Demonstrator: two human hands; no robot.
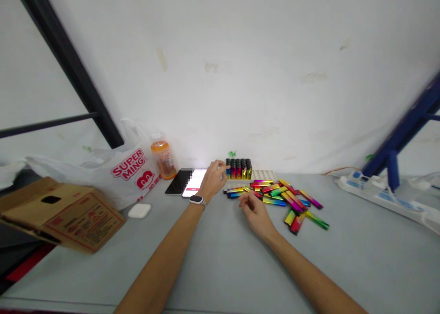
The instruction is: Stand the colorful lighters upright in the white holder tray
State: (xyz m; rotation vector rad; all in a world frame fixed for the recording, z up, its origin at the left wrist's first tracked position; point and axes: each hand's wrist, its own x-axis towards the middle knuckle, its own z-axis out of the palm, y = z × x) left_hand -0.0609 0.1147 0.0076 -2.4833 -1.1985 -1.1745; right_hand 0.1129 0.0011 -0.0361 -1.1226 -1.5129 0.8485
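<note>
Shiny multicoloured lighters stand upright in close rows at one end of a white tray with holes. My left hand is at the left end of these rows, its fingertips closed on a blue lighter there. More lighters lie in a loose pile on the table, pointing various ways. At the left edge of this pile is my right hand, with fingers curled and thumb and fingertips close together beside the lying lighters. Whether anything is between them is hidden.
A dark phone and a lit phone lie left of my left hand. Further left are an orange drink bottle, a plastic bag, a white case and a cardboard box. A power strip lies right.
</note>
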